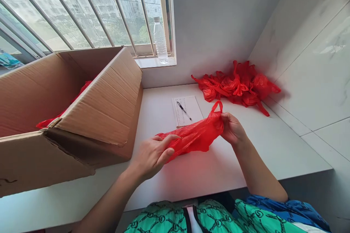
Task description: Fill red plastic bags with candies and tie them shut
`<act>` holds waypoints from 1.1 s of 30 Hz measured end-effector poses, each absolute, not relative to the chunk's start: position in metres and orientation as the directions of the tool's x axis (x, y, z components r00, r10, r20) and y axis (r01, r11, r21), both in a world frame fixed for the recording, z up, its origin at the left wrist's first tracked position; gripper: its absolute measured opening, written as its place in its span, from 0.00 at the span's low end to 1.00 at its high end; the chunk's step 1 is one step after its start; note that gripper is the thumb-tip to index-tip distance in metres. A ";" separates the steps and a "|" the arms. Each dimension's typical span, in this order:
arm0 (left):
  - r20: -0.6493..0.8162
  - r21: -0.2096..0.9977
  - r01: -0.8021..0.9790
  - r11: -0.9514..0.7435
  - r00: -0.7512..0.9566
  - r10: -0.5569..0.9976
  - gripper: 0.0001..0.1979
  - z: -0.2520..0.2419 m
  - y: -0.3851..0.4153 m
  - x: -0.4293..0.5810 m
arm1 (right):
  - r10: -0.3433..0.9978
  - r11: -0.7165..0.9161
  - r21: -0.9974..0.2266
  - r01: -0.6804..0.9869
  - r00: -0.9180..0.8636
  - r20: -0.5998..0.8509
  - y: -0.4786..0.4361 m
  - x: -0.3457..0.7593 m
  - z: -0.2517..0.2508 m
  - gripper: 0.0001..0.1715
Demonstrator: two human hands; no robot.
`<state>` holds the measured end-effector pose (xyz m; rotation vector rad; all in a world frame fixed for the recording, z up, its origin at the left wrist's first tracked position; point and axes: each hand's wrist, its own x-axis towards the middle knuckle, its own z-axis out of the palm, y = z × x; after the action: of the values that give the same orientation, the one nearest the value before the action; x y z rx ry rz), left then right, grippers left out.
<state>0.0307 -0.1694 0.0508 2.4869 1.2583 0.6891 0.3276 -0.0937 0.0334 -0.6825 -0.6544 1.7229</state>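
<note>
A red plastic bag (pixel 194 136) is stretched sideways between my hands, above the white tabletop. At its right end, near a looped handle, the fingers of my right hand (pixel 232 128) are closed on the plastic. My left hand (pixel 153 154) is at the bag's other end, thumb and forefinger lying along it; the remaining fingers are partly hidden behind the plastic. The bag looks flat and crumpled. Just beyond it a notebook (pixel 187 107) with printed or written marks lies on the table, a black-and-clear pen (pixel 184 110) resting across its page.
A big open cardboard box (pixel 102 102) stands on the left, with red material (pixel 82 91) inside. Several red plastic bags (pixel 237 83) are heaped against the back wall at right. A clear water bottle (pixel 160 42) stands on the sill by the barred window. The white table (pixel 284 149) meets a tiled wall.
</note>
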 end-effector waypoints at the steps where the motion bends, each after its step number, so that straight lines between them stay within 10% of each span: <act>1: 0.250 0.341 0.775 -0.532 0.471 0.846 0.27 0.050 -0.171 0.033 | 0.968 -0.232 -0.758 -0.609 -0.224 -0.117 -0.097 0.328 0.031 0.06; 8: 0.292 0.019 0.894 -0.447 0.422 0.858 0.28 0.028 -0.169 0.040 | 0.989 0.149 -0.988 0.030 0.001 0.149 -0.122 0.334 0.029 0.28; 13: 0.296 0.118 0.804 -0.583 0.531 0.794 0.32 0.027 -0.173 0.052 | 0.550 0.730 -0.435 0.527 -0.076 0.832 -0.162 0.308 0.054 0.33; 17: 0.296 0.182 0.750 -0.636 0.575 0.763 0.08 0.033 -0.175 0.062 | 0.529 0.848 -0.244 0.470 -0.740 0.415 -0.166 0.271 0.055 0.17; 21: 0.271 0.120 0.843 -0.524 0.480 0.835 0.19 0.026 -0.174 0.054 | 0.847 0.520 -0.124 0.845 -0.529 -0.051 -0.137 0.263 0.038 0.14; 24: 0.180 0.024 0.922 -0.387 0.377 0.909 0.11 0.014 -0.169 0.039 | 0.884 0.442 -0.100 0.892 -0.452 -0.120 -0.124 0.277 0.030 0.05; 33: 0.117 0.102 0.883 -0.458 0.447 0.887 0.27 0.008 -0.151 0.029 | 0.830 0.450 -0.316 0.836 -0.521 -0.198 -0.121 0.301 0.038 0.30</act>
<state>0.0289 -0.1514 0.0080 2.6499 1.6212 0.2392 0.3007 -0.1212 0.0380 -1.5439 -2.6867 0.5980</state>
